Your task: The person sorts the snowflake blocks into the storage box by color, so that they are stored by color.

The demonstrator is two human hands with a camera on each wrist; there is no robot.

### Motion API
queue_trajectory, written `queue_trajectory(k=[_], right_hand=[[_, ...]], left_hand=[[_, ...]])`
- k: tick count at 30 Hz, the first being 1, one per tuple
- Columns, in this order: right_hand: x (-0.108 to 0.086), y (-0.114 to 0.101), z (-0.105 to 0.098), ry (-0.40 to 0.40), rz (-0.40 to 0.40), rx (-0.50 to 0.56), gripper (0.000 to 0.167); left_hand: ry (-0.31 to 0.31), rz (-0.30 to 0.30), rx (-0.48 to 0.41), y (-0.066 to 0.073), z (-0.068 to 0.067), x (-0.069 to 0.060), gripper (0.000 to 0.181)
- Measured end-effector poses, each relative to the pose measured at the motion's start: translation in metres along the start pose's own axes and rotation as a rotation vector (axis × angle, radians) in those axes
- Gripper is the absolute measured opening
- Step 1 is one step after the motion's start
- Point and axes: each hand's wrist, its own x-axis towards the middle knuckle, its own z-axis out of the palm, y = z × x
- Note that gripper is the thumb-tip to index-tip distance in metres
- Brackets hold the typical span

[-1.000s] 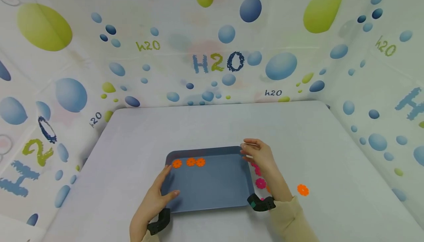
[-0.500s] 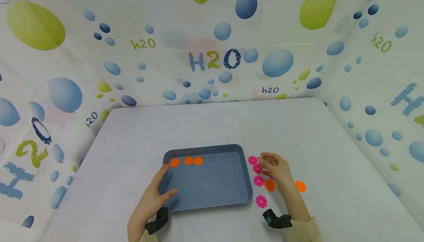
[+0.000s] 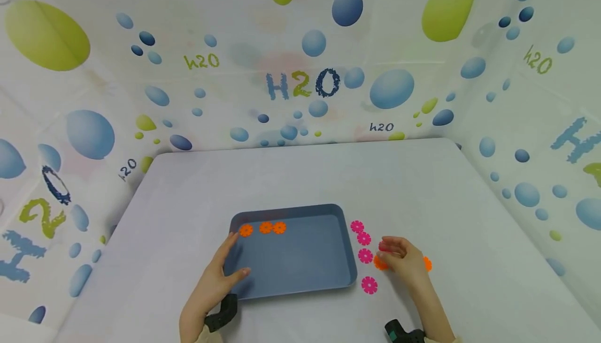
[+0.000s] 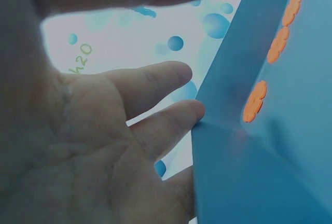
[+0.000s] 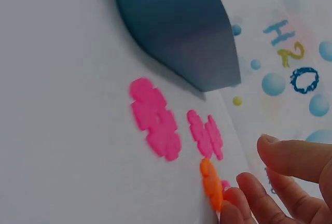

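Observation:
My left hand [image 3: 215, 280] spreads its thumb and fingers at the left end of a blue-grey tray [image 3: 300, 295]. In the left wrist view, fingertips touch the tray's outer wall [image 4: 223, 79]. Three orange flower-shaped discs [image 3: 266, 227] lie in a row inside, near the far left corner. My right hand [image 3: 407, 264] hovers low over the table right of the tray, thumb and fingers apart. Just under its fingertips is another orange flower-shaped disc [image 3: 380, 263]; in the right wrist view that orange disc [image 5: 211, 183] sits beside the fingertips, contact unclear. A pink flower-shaped disc [image 3: 383, 246] is partly hidden behind the fingers.
Several pink flower-shaped discs [image 3: 365, 256] lie along the tray's right side. One more orange disc [image 3: 428, 263] shows partly behind the right hand. A white table [image 3: 300, 176] meets a patterned cloth backdrop [image 3: 300, 30] at its far edge.
My right hand has moved from the tray's far right corner rightward and nearer to me, over the loose discs. The left hand stays at the tray's left end.

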Motion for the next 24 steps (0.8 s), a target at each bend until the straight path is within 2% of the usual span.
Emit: queue_trajectory(k=[3,12,19,24], right_hand=[[-0.005,0.005,-0.001,0.011,-0.017,-0.034,0.043],[-0.011,0.012,0.004,0.077,-0.031,-0.254,0.043],[-0.011,0.010,0.007,0.083,-0.066,-0.315,0.043],[-0.009,0.010,0.003,0.058,-0.048,-0.368,0.038]], left_hand=[[-0.001,-0.003,0.006,0.001,0.000,0.000,0.083],[0.001,-0.001,-0.001,0.001,0.000,0.000,0.083],[0.002,-0.002,-0.004,0.001,0.000,-0.001,0.083],[0.002,-0.002,0.000,0.001,0.001,-0.001,0.083]])
